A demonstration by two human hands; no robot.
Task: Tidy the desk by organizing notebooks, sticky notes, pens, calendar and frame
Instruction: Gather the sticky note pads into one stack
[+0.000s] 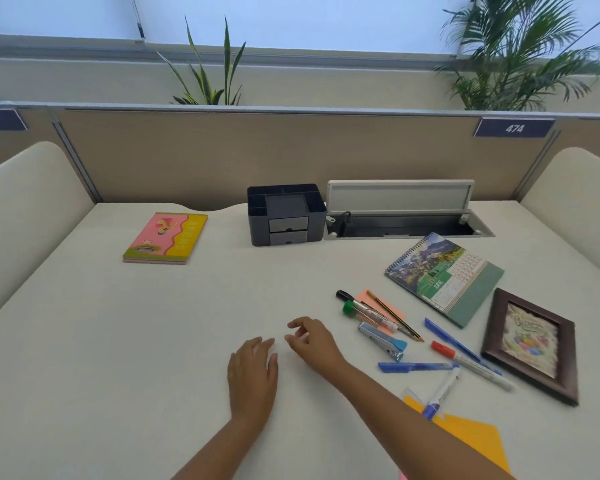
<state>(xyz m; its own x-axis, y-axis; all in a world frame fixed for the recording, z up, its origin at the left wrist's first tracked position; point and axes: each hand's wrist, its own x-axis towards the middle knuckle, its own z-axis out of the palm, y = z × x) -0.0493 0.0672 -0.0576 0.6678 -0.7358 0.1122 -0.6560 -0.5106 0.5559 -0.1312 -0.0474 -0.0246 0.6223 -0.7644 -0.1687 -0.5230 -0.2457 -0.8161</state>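
Cream table (118, 341), two bare hands resting near its middle, holding nothing.

Left hand (253, 372) lies flat with straight fingers; right hand (312, 341) is just beside it, fingers loosely curled and empty. Taking the black organizer (286, 218) at the back as landmark: the pink and yellow notebook (167, 239) lies to its left; the calendar (445, 277) lies flat to its front right, and the dark frame (534, 344) is further out beyond the calendar. Pens (465, 351), a pencil (394, 315) and a stapler (381, 339) are scattered in front of the organizer, some upon an orange sticky note (371, 299). Yellow paper (475, 438) lies nearest the person.
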